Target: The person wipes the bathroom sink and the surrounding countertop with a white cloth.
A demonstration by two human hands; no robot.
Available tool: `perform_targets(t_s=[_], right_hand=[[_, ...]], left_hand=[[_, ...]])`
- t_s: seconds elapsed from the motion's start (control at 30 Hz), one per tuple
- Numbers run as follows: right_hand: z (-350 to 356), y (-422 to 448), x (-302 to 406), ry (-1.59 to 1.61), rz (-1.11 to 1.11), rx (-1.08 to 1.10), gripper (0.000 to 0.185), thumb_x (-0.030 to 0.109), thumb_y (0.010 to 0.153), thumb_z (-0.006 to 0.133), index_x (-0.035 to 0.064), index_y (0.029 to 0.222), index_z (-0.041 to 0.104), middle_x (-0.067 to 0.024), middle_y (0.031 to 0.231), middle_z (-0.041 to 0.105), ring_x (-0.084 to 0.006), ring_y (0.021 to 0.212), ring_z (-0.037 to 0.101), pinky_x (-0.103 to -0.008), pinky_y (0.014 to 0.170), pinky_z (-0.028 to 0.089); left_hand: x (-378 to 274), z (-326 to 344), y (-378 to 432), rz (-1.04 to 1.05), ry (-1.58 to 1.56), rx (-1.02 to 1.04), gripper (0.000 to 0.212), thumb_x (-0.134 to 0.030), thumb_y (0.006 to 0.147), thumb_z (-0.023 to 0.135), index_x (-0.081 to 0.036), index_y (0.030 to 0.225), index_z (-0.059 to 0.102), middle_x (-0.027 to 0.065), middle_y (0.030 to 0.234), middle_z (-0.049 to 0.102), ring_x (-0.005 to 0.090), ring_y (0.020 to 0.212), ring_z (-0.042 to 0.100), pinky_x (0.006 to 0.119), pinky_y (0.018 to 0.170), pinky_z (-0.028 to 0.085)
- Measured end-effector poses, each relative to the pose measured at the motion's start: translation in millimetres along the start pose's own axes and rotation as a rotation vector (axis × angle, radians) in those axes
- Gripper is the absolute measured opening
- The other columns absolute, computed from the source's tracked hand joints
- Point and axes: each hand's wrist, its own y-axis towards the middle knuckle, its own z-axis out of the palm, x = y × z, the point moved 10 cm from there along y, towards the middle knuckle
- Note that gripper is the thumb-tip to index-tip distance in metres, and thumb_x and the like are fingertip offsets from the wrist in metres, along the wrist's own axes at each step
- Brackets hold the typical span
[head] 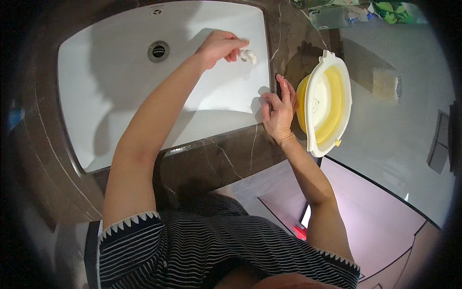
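Over the right part of the white washbasin (216, 86), my left hand (222, 47) has its fingers closed on a small, crumpled white piece (249, 56). What the piece is made of is too blurred to tell. My right hand (278, 113) is at the basin's right rim, fingers apart and holding nothing. Just right of it, a yellow-and-white collapsible plastic basin (328, 104) stands tilted on its side against the wall, its hollow facing right.
A round metal drain (158, 51) sits in the washbasin, with an overflow opening (157, 12) at the far wall. Dark veined stone countertop (223, 155) surrounds it. A clear bottle (328, 18) lies at the far right, near green-leaf packaging (393, 12). A wall switch (438, 142) is on the right.
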Motion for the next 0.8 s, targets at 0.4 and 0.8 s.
perform_targets(t_s=[0.4,0.8], right_hand=[[-0.3,-1.8,-1.7,0.027,-0.016,-0.024,0.022,0.004,0.062,0.056,0.0061,0.083,0.059,-0.0116,0.127,0.039,-0.0332,0.114,0.035,-0.0439,0.095,0.026],[3.9,0.6,2.8,0.026,-0.027,-0.011,0.019,0.006,0.061,0.057,0.0057,0.079,0.061,-0.0120,0.127,0.038,-0.0339,0.114,0.035,-0.0444,0.096,0.023]], left_hand=[[30.4,-10.0,-15.4,0.015,0.370,-0.136,0.025,-0.015,0.072,0.061,0.001,0.091,0.056,0.0084,0.072,0.059,0.0150,0.061,0.057,0.028,0.057,0.046],[-59.5,-25.4,34.7,0.710,0.788,-0.735,0.011,-0.015,0.073,0.055,-0.005,0.071,0.059,0.0171,0.068,0.058,0.0336,0.065,0.057,0.042,0.060,0.045]])
